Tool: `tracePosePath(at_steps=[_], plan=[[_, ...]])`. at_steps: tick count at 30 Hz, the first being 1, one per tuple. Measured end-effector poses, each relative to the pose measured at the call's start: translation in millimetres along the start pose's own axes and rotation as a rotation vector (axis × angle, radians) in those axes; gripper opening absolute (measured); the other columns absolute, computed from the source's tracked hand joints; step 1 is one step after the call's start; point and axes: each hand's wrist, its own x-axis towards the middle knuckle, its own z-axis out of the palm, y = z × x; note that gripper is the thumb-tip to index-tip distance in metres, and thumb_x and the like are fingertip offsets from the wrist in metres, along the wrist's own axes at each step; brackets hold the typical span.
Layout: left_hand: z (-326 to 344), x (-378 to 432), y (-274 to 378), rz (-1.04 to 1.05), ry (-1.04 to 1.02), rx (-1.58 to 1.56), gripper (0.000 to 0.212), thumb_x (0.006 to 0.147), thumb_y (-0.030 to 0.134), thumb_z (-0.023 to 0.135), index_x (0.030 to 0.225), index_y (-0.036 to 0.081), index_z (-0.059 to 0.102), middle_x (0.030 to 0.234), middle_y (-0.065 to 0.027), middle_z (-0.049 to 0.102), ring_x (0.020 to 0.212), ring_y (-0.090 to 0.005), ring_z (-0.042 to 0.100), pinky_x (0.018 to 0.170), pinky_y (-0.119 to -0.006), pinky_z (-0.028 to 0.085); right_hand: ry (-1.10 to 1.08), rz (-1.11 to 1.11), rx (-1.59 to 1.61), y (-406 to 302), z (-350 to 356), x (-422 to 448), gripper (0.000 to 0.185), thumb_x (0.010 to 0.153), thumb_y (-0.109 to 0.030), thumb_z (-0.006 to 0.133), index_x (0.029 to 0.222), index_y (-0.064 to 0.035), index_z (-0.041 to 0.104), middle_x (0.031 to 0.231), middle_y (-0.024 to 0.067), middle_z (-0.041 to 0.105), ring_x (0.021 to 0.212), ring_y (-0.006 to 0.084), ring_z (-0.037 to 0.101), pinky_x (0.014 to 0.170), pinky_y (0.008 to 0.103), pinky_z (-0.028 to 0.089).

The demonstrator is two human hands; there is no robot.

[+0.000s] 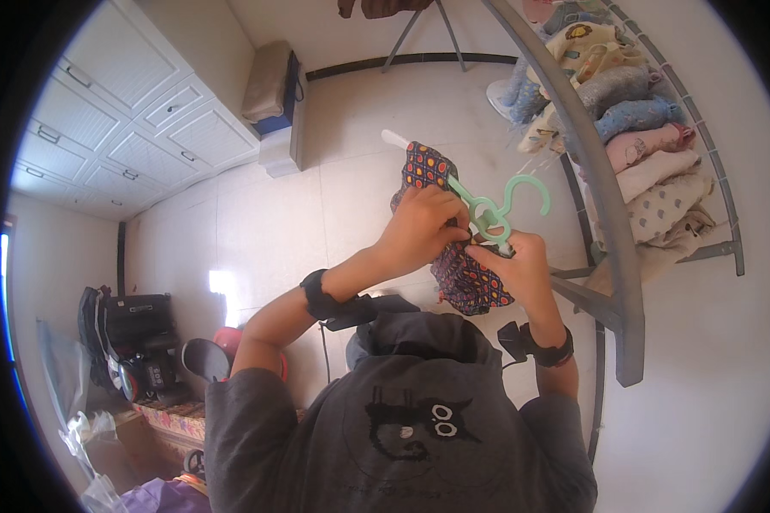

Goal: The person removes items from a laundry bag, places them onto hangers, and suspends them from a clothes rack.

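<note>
A dark garment [472, 280] patterned with red, orange and yellow spots is on a mint-green plastic clothes hanger [493, 217]. The hanger's hook points to the right, and a white arm end [395, 139] sticks out past the cloth at the far left. My left hand [428, 215] pinches the garment's upper edge just left of the hanger's middle. With thumb and fingers, my right hand [518, 260] grips the hanger and the cloth below its central ring. Both sets of fingertips nearly meet there. The garment's underside is hidden.
A grey metal clothes rack [606, 179] stands close on the right, hung with several small garments [641, 141]. White cabinets [122, 115] line the far left, beside a box with a cushion [268, 80] on top. Bags and a black case [140, 314] sit at lower left.
</note>
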Motion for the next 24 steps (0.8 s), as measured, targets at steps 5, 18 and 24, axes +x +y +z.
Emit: tracePosePath(at_steps=[5, 18, 24], plan=[[19.2, -6.7, 10.8, -0.038, 0.016, -0.005, 0.016, 0.070, 0.005, 0.067, 0.079, 0.007, 0.054, 0.077, -0.0069, 0.057, 0.079, -0.0267, 0.052, 0.072, -0.036, 0.039, -0.003, -0.024, -0.178, 1.6, -8.4, -4.2, 0.030, 0.069, -0.028, 0.073, 0.082, -0.0008, 0.067, 0.060, 0.0144, 0.059, 0.052, 0.0260, 0.058, 0.051, 0.0312, 0.043], [42.1, -6.7, 16.2, -0.233, -0.004, -0.214, 0.015, 0.075, -0.002, 0.062, 0.082, 0.001, 0.049, 0.072, -0.0104, 0.055, 0.070, -0.0248, 0.057, 0.063, -0.033, 0.045, -0.120, 0.047, -0.074, 33.6, -16.7, -3.3, 0.024, 0.070, -0.022, 0.069, 0.085, -0.0045, 0.067, 0.056, 0.0131, 0.056, 0.049, 0.0235, 0.054, 0.050, 0.0320, 0.041], [48.2, -9.6, 28.1, -0.310, 0.034, -0.239, 0.016, 0.076, 0.000, 0.063, 0.083, 0.001, 0.049, 0.069, -0.0097, 0.055, 0.064, -0.0219, 0.056, 0.060, -0.031, 0.044, -0.201, -0.026, 0.037, 28.2, -23.5, -7.7, 0.025, 0.069, -0.018, 0.070, 0.087, -0.0017, 0.066, 0.058, 0.0107, 0.057, 0.049, 0.0161, 0.050, 0.051, 0.0291, 0.040]])
